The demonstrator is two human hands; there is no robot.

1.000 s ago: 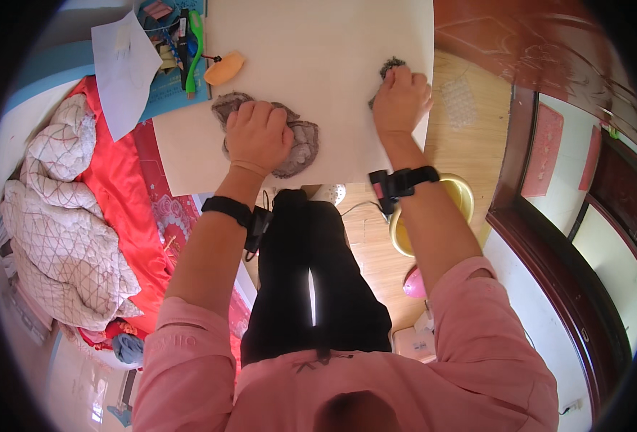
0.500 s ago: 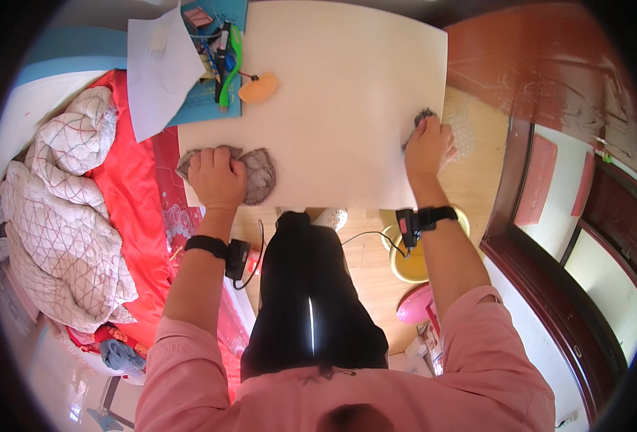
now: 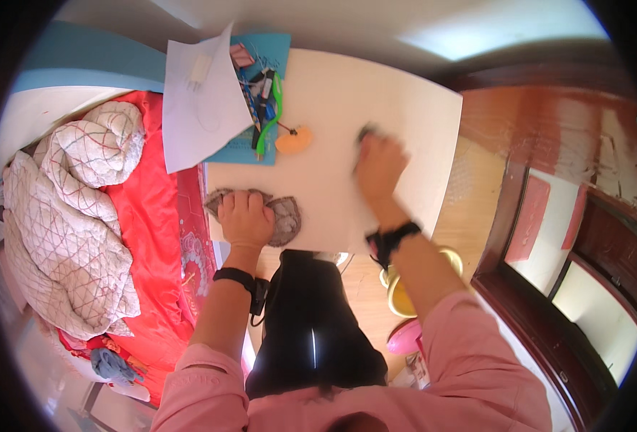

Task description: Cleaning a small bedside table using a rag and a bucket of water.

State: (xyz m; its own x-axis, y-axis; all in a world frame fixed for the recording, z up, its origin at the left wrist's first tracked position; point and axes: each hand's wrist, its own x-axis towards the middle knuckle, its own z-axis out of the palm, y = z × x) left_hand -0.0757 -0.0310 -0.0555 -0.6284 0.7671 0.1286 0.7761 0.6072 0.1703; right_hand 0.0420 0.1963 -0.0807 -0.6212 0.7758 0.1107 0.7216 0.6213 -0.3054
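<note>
My left hand [image 3: 248, 218] is curled over a grey-brown cloth [image 3: 285, 222] with a darker edge. The cloth lies bunched at the near left corner of a pale tabletop [image 3: 354, 79]. Over the right half of the tabletop is my right hand [image 3: 382, 164], slightly smeared by motion. Its fingers are closed on a small dark grey wad of cloth [image 3: 366, 133], mostly hidden in the grip. Both wrists wear black straps with a small device.
At the table's far left lie a white sheet of paper [image 3: 200, 108], a blue folder [image 3: 225, 155], pens, a green-handled tool [image 3: 272, 115] and an orange leaf-shaped piece [image 3: 294, 140]. A bed with a quilt [image 3: 81, 237] stands left. Yellow basins [image 3: 401, 299] sit on the floor right.
My right hand has moved left with the dark grey cloth, from the table's right edge to farther in on the tabletop. My left hand stays on its cloth. The whole view has shifted.
</note>
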